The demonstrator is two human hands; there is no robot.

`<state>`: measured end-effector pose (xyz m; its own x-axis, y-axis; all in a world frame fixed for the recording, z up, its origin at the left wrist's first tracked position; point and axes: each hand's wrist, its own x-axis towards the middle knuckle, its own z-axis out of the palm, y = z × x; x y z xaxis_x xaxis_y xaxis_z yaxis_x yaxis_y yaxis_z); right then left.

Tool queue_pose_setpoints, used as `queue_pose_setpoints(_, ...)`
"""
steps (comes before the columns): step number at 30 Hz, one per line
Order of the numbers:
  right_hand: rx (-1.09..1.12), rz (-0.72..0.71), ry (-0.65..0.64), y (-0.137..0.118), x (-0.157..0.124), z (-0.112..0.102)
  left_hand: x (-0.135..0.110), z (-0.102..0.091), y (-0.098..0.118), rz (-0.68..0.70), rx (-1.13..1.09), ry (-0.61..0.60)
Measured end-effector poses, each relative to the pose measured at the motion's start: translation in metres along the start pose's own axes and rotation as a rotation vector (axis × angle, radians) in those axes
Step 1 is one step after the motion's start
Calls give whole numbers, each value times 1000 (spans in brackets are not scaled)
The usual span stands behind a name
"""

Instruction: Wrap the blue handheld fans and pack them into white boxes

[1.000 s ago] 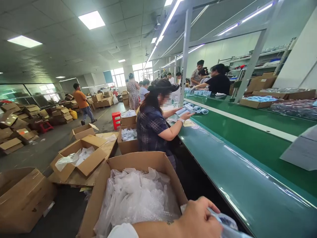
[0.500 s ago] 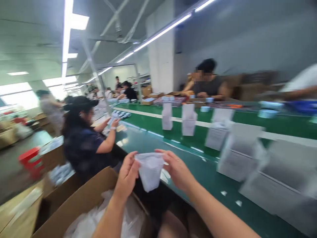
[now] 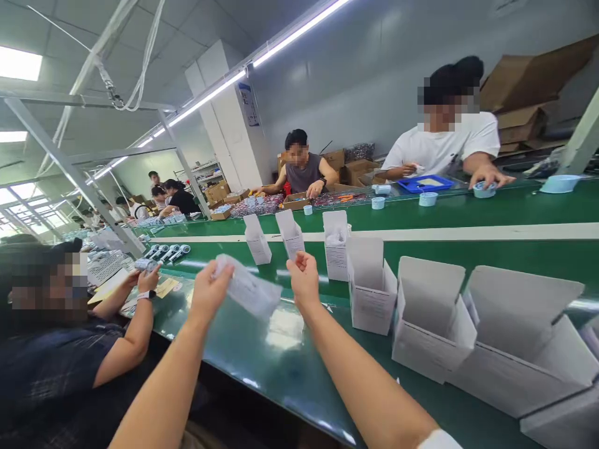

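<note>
A translucent white plastic bag is pinched at its upper left end by my left hand. It slants down to the right over the green table, slightly blurred. Faint dark marks show on or through it; I cannot tell which. My right hand is apart from the bag's free end, its fingers curled in with nothing visible in them. Just behind that hand stands an open white box; whether they touch is unclear. Another open white box to the right has whitish material at its top.
Several larger open white boxes run along the right side of the green table. A co-worker sits close on my left, handling a pale blue item. Across the belt, two people work near light blue round pieces and a blue tray.
My view has swung right and the brown carton is out of sight. The bag, earlier held by both hands, is now in my left hand only, above the table.
</note>
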<state>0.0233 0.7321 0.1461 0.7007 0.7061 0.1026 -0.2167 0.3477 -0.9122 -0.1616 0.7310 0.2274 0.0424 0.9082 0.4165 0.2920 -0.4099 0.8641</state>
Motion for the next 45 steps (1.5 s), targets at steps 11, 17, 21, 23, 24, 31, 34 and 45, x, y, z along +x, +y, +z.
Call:
queue_pose_setpoints(11, -207, -81, 334, 59, 173, 31, 192, 153, -5, -5, -401, 44)
queue_pose_setpoints(17, -247, -160, 334, 74, 192, 28, 210, 173, -17, 407, 330, -113)
queue_pose_setpoints(21, -227, -191, 297, 77, 184, 27, 205, 189, -6, 667, 705, -220)
queue_pose_setpoints(23, -203, -185, 310, 77, 182, 25, 198, 206, -2, 719, 808, -251)
queue_pose_setpoints(24, -190, -180, 323, 78, 182, 24, 194, 215, -1, 723, 848, -255)
queue_pose_setpoints(31, -136, -171, 421, 75, 188, 9, 174, 234, -18, 717, 1005, -679)
queue_pose_setpoints(34, -135, -182, 452, 74, 189, 7, 176, 204, -35, 721, 906, -364)
queue_pose_setpoints(45, -210, -235, 471, 87, 168, 76, 177, 150, -133, 182, 1214, -288)
